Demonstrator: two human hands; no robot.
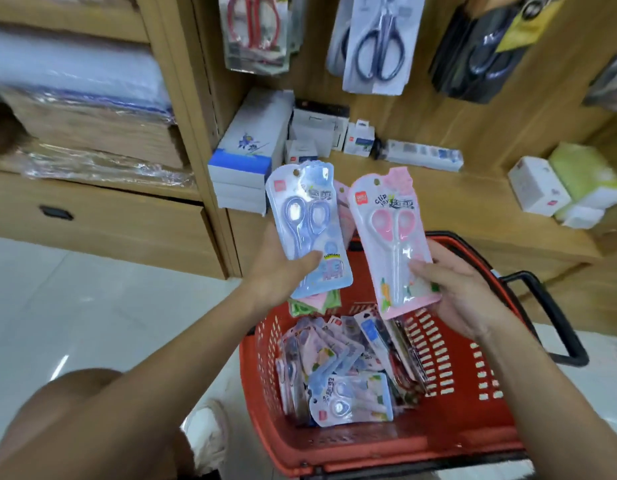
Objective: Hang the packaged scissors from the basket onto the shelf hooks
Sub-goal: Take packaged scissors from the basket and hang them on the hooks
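My left hand [282,268] grips a blue pack of scissors [305,216] upright above the red basket [449,434], with more packs fanned behind it, pink and green edges showing. My right hand [459,292] holds a pink pack of scissors [393,237] by its lower end, thumb across the front. Several more scissor packs [345,368] lie piled in the basket. Larger packaged scissors [378,43] hang on hooks on the wooden shelf wall above.
White boxes [244,161] and small cartons [317,140] stand on the wooden ledge behind the packs. More white and green boxes [563,185] sit at the right. A drawer unit [109,216] is at the left. The basket's black handle [549,306] sticks out right.
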